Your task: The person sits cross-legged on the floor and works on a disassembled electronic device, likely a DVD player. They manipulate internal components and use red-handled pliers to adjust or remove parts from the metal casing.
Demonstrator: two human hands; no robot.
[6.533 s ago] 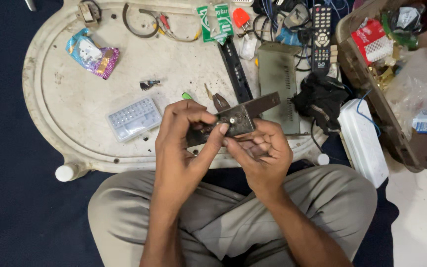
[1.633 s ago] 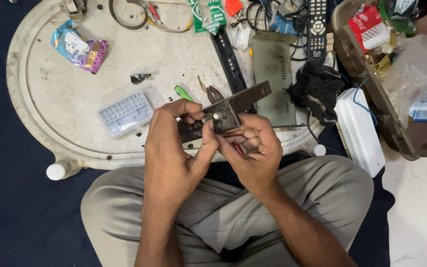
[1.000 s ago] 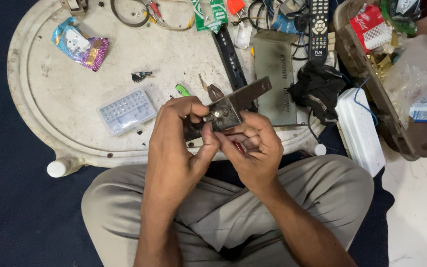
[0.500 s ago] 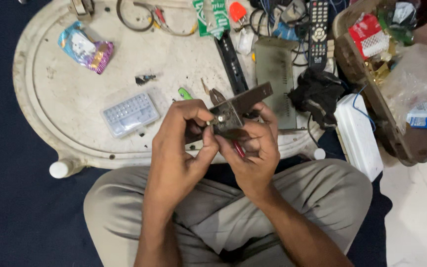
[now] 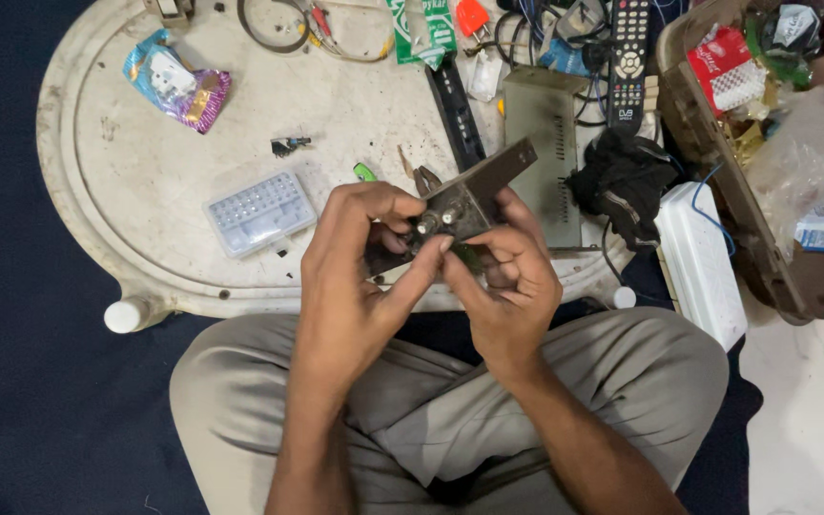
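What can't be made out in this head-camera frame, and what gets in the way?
- Metal lock body: its lower half is covered by the left hand and right hand.
- Whatever the fingertips pinch at its face: too small to tell.
- Clear plastic case: contents too small to identify.
- Brown basket: cut off by the right and top edges; a plastic bag hides much of its inside.
- Remote control: top cropped.

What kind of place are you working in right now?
Probably a home floor used for small repairs: a low white table strewn with a bit case, a remote and cables, while both hands hold a metal lock part.
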